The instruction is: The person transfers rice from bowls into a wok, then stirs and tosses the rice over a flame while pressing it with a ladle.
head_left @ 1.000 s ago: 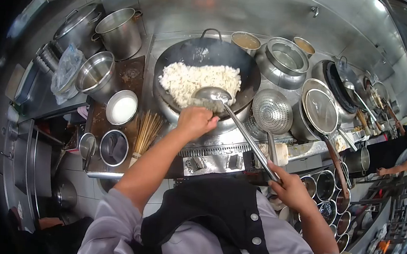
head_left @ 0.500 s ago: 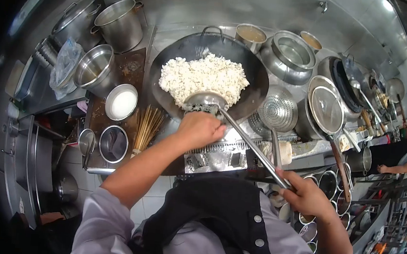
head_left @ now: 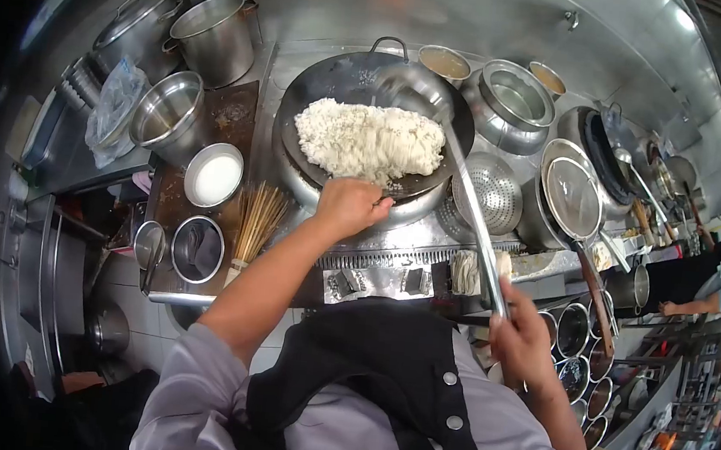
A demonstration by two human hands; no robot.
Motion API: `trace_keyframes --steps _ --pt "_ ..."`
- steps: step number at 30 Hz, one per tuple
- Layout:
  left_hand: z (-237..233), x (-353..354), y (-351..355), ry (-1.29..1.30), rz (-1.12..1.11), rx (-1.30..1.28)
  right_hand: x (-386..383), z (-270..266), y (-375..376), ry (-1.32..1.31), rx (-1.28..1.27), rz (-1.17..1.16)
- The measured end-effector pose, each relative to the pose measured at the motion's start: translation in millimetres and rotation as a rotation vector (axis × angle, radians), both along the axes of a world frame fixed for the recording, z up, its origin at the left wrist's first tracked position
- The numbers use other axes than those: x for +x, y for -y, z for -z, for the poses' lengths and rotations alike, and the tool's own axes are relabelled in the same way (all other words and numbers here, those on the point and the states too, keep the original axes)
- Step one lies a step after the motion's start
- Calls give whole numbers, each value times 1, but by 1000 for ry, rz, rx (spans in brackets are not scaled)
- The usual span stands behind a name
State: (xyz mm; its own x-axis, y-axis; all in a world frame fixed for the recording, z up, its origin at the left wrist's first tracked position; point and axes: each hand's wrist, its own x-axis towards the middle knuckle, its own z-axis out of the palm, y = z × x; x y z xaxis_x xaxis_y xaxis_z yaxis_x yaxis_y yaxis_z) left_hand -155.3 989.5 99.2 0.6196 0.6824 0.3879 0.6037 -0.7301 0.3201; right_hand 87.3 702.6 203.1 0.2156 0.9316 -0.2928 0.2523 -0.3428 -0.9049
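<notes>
A large dark wok [head_left: 304, 83] stands on the stove with a mass of white cooked rice [head_left: 372, 139] in it, smeared by motion. My left hand [head_left: 351, 210] is closed at the wok's near rim, gripping it there; the part inside the fist is hidden. With fingers wrapped round the far end of a long metal handle, my right hand [head_left: 524, 332] holds a ladle [head_left: 474, 196]. The ladle's bowl is blurred above the right back part of the wok, apart from most of the rice.
To the left are a bowl of white stuff [head_left: 214, 176], a bundle of thin sticks [head_left: 258, 216] and steel pots [head_left: 214, 41]. A perforated skimmer [head_left: 489, 192], a lidded-looking pot [head_left: 515, 101] and a mesh strainer [head_left: 575, 197] stand right. Another person [head_left: 706, 290] is at far right.
The ladle's bowl has risen from the near edge of the rice to the wok's right back. My right hand moved slightly left. The wok has tilted and the rice has shifted into a longer heap.
</notes>
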Motion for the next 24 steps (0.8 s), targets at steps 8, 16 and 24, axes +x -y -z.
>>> trace_keyframes --steps 8,16,24 --pt "29 13 -25 139 -38 74 -49 70 -160 -340 -31 66" --pt "29 6 -24 185 -6 123 -37 -6 -108 -307 42 -61" --pt "34 -7 45 233 -158 127 -31 47 -150 -227 -23 -58"
